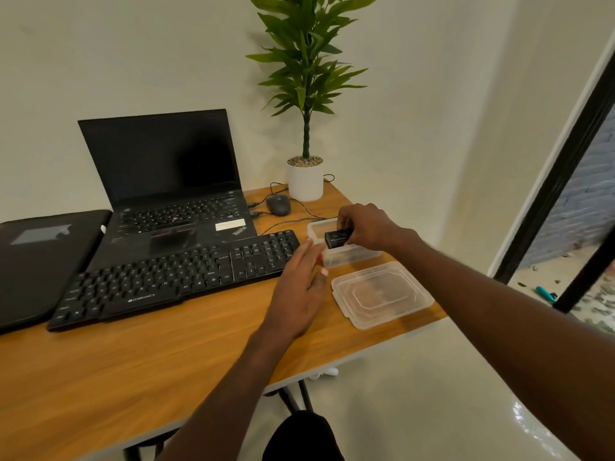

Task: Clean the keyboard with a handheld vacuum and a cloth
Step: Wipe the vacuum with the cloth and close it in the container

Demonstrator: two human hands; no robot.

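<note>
A black external keyboard (173, 277) lies across the wooden table (133, 361) in front of an open laptop. To its right stands a clear plastic container (349, 252). My right hand (366, 227) grips a small black handheld vacuum (337, 237) just above that container. My left hand (301, 287) hovers with straight fingers between the keyboard's right end and the container, fingertips at the container's near corner. No cloth is visible.
The container's clear lid (382, 294) lies at the table's right edge. A black laptop (166, 188), a dark sleeve (40, 261), a mouse (279, 205) with cables and a potted plant (305, 174) fill the back. Floor lies beyond the right edge.
</note>
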